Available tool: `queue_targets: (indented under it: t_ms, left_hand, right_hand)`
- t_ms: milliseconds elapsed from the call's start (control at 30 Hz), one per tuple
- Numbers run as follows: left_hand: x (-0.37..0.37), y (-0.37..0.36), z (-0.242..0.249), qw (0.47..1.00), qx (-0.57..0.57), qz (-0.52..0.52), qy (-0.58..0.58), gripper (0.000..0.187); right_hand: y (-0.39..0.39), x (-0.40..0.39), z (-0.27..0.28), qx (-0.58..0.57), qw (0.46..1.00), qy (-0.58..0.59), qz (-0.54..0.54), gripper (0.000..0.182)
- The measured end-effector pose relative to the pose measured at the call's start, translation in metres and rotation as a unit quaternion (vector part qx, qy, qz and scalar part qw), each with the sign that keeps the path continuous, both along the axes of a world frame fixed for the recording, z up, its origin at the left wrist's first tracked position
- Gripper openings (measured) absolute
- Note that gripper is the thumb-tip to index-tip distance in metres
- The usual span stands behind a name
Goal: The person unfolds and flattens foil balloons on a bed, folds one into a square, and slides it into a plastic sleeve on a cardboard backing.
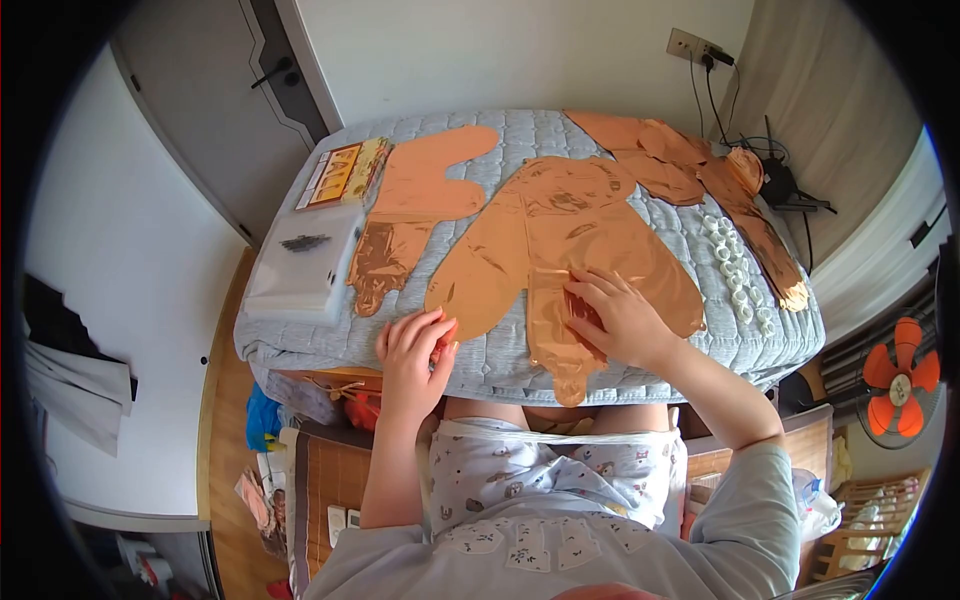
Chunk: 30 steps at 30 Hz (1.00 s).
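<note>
A large flat copper-coloured foil piece (pixel 610 235) with rounded lobes lies spread on the quilted bed. My left hand (pixel 412 355) is at its lower left lobe, fingers curled around a small reddish thing that I cannot make out clearly. My right hand (pixel 615 318) rests on the lower middle of the foil, its fingers bent over a raised, shiny reddish fold. Below that hand, the foil's narrow tab (pixel 569 385) points toward the bed's front edge. Another foil piece (pixel 425 175) lies flat to the upper left.
Clear plastic bags (pixel 300 265) and a printed packet (pixel 345 175) lie at the bed's left. White rolls (pixel 738 270) stand in rows at the right, beside more foil pieces (pixel 670 150). An orange-bladed fan (pixel 900 380) is at the far right.
</note>
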<state>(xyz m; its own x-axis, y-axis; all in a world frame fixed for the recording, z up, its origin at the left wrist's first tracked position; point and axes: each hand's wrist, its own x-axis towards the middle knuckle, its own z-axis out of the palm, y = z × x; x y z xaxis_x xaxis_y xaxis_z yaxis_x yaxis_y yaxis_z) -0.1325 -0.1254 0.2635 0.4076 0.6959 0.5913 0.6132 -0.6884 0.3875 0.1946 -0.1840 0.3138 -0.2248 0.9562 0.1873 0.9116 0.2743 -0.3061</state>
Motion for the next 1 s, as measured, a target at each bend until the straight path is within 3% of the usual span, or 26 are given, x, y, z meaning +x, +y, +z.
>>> queue_targets:
  t_ms: [367, 700, 800, 867, 1000]
  left_hand:
    - [-0.002, 0.001, -0.001, 1.000, -0.013, 0.009, -0.021, 0.028]
    - [-0.004, 0.002, -0.002, 0.998, -0.023, -0.010, -0.050, 0.039]
    - [-0.005, 0.002, 0.000, 0.998, -0.031, -0.014, -0.053, 0.040]
    - [-0.005, 0.001, -0.001, 0.998, -0.029, -0.022, -0.045, 0.040]
    - [-0.005, 0.002, -0.004, 0.991, -0.053, -0.034, -0.114, 0.034]
  right_hand:
    - [0.014, -0.002, -0.001, -0.015, 0.999, -0.019, -0.034, 0.067]
    - [0.016, 0.001, 0.002, -0.029, 0.998, -0.044, -0.036, 0.069]
    - [0.008, 0.002, 0.005, -0.015, 0.998, -0.044, -0.039, 0.066]
    - [-0.008, 0.004, 0.007, 0.053, 0.998, -0.029, -0.032, 0.064]
    - [-0.050, 0.038, 0.025, 0.090, 0.994, -0.003, -0.055, 0.058]
